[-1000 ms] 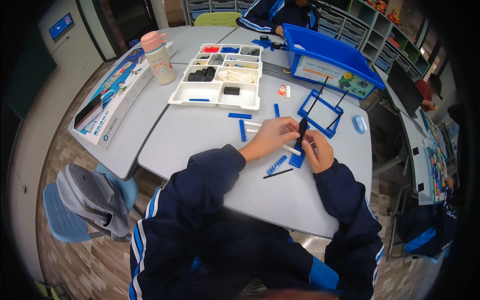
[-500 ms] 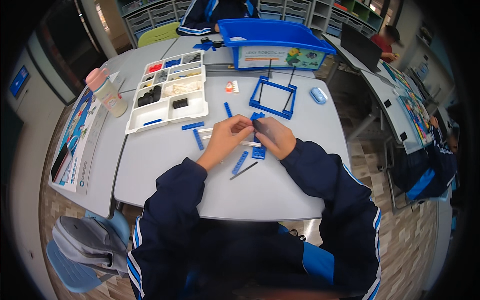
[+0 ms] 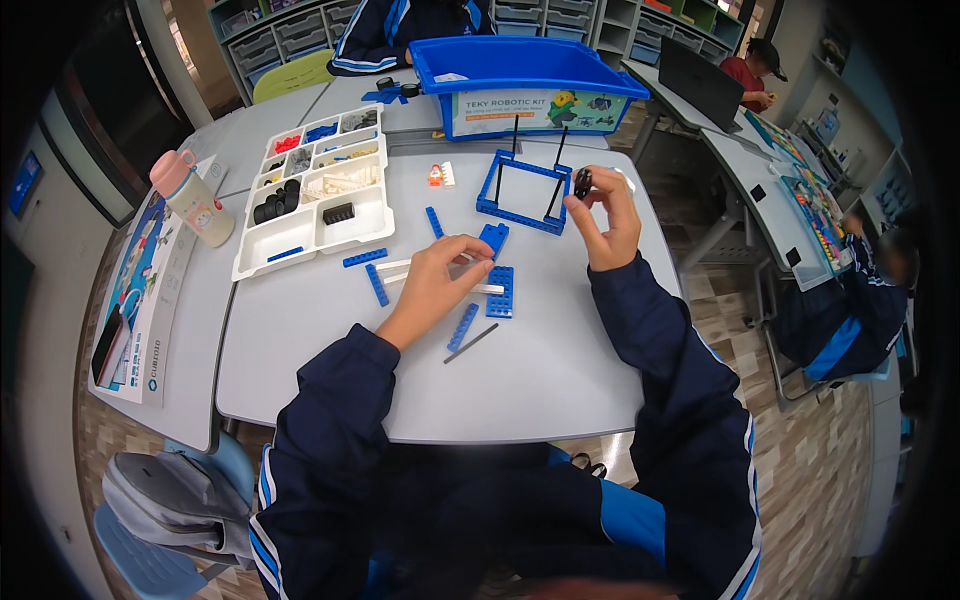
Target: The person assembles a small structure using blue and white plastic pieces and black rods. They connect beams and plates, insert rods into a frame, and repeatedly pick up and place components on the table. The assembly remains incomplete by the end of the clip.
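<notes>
Raised beside the blue beam frame (image 3: 520, 225), my right hand (image 3: 612, 222) pinches a small black round piece with holes (image 3: 583, 182), probably a wheel or gear. The rectangular frame lies on the table, with thin black rods standing up from it. My left hand (image 3: 436, 283) is low over the white beams (image 3: 487, 289), its fingers drawn together; what they hold, if anything, is hidden. Just past its fingertips lies a blue plate (image 3: 494, 237), with a studded blue plate (image 3: 500, 300) nearer me. Loose blue beams (image 3: 462, 327) and a dark rod (image 3: 471, 343) lie close by.
A white sorting tray (image 3: 375, 218) of parts is at the left, beside a pink-capped bottle (image 3: 190, 198). At the back stands a big blue bin (image 3: 530, 65). A small red-and-white figure (image 3: 436, 176) lies in mid-table. Another person's sleeve (image 3: 355, 45) shows across the table.
My hands have parted. The right one has moved right and away from me with the black round piece, beside the blue frame. My left hand stays over the white beams. The view has shifted slightly.
</notes>
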A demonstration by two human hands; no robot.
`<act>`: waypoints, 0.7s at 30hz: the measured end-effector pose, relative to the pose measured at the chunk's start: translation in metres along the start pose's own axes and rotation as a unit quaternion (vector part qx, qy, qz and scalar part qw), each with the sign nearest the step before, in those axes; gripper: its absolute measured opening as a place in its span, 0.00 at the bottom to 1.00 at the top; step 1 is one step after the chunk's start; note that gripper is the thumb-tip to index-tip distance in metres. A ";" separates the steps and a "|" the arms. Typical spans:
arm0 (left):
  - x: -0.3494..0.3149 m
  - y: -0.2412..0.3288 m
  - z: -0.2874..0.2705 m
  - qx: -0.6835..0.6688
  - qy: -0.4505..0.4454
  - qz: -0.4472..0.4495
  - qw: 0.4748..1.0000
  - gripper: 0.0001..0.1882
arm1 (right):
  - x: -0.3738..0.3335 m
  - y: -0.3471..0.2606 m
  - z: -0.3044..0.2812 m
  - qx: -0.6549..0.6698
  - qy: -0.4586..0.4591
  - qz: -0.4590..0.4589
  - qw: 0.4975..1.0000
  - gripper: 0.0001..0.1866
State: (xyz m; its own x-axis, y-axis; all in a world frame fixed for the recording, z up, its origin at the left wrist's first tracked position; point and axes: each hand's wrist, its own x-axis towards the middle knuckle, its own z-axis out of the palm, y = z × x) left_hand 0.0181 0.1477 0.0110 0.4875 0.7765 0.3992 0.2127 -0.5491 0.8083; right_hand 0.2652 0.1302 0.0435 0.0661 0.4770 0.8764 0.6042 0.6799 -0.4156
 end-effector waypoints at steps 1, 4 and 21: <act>0.000 0.000 0.000 0.002 0.000 0.006 1.000 0.10 | 0.001 0.005 -0.001 0.004 0.032 0.016 0.999 0.10; 0.000 -0.001 0.001 0.009 -0.003 0.005 1.000 0.09 | 0.002 0.025 -0.007 0.009 0.012 0.137 0.990 0.11; -0.001 0.001 0.003 0.021 -0.017 0.020 0.999 0.06 | 0.017 0.039 0.001 0.221 0.007 0.196 0.955 0.12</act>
State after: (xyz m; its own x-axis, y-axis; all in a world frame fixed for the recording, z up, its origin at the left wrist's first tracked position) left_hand 0.0204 0.1456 0.0098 0.5248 0.7430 0.4153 0.2280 -0.5928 0.7724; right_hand 0.2888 0.1653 0.0418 0.2307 0.7386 0.6335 0.1368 0.6199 -0.7726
